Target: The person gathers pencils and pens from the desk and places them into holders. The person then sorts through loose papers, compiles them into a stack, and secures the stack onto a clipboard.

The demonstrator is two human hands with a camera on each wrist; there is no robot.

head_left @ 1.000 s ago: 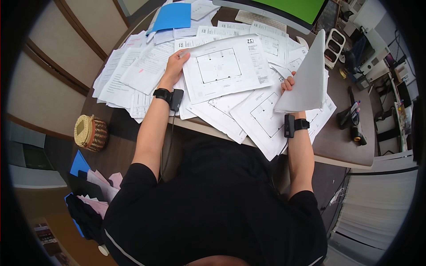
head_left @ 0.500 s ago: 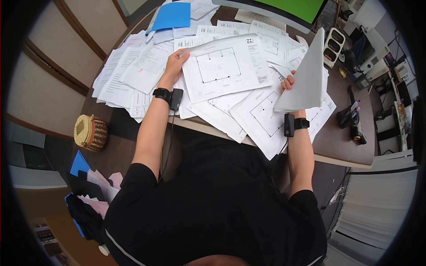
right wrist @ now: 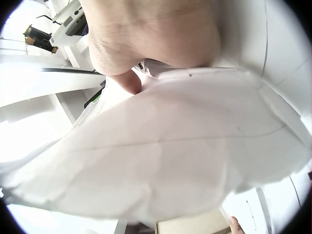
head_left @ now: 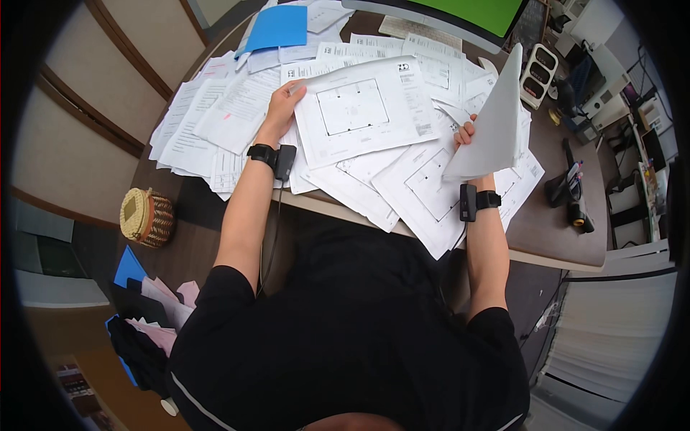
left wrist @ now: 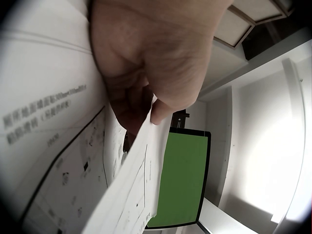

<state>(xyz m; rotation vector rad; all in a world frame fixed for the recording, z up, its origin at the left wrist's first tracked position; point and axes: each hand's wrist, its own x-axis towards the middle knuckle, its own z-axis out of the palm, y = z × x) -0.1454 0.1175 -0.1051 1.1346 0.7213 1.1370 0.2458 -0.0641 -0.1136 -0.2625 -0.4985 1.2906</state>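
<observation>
A printed floor plan sheet (head_left: 352, 108) is pinched at its upper left edge by my left hand (head_left: 282, 109). In the left wrist view the thumb and curled fingers of that hand (left wrist: 151, 53) close on the sheet's edge, with the paper (left wrist: 131, 180) slanting away below. My right hand (head_left: 466, 133) grips a second paper (head_left: 491, 126), raised on edge with its blank back toward me; the paper hides most of the palm. Seen from the right wrist, this paper (right wrist: 161, 141) spreads wide and slightly creased below the hand (right wrist: 151, 36). More plan sheets (head_left: 424, 183) lie beneath both hands.
Stacks of printed pages (head_left: 208, 118) cover the desk's left side, with a blue folder (head_left: 277, 30) behind. A monitor (head_left: 471, 18) and keyboard (head_left: 420, 32) stand at the back. On the right are a black pen holder (head_left: 560, 190) and a white power strip (head_left: 539, 75). A woven basket (head_left: 149, 218) stands at left.
The raised paper in the right hand tilts slightly further, its top edge shifting a little to the left. The left hand and its floor plan stay nearly still.
</observation>
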